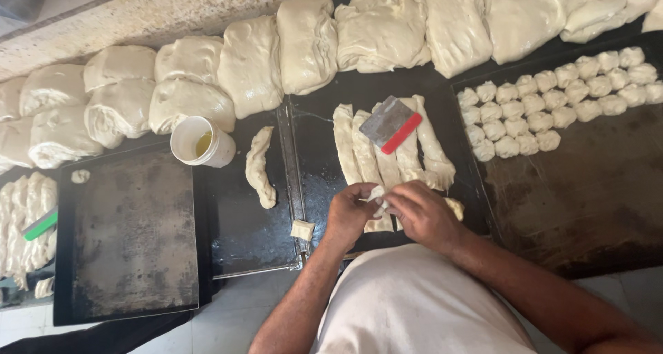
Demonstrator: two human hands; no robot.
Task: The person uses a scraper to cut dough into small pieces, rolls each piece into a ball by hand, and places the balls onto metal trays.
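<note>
Both hands work one small dough piece (376, 193) at the near end of the dough strips (387, 150): the left hand (350, 214) and right hand (423, 214) pinch it between their fingertips. A grey scraper with a red edge (391, 125) lies on the strips. Left of them stands a round white cup of yellowish oil (202, 141); to their right, rows of dough balls (552, 102).

Soft, even light is falling from above onto my table (594, 209), throwing only faint shadows. Dull glare is showing on the dark tray (131, 257) left of my hands. Edges are bowing slightly outward; everything is staying reasonably sharp.
</note>
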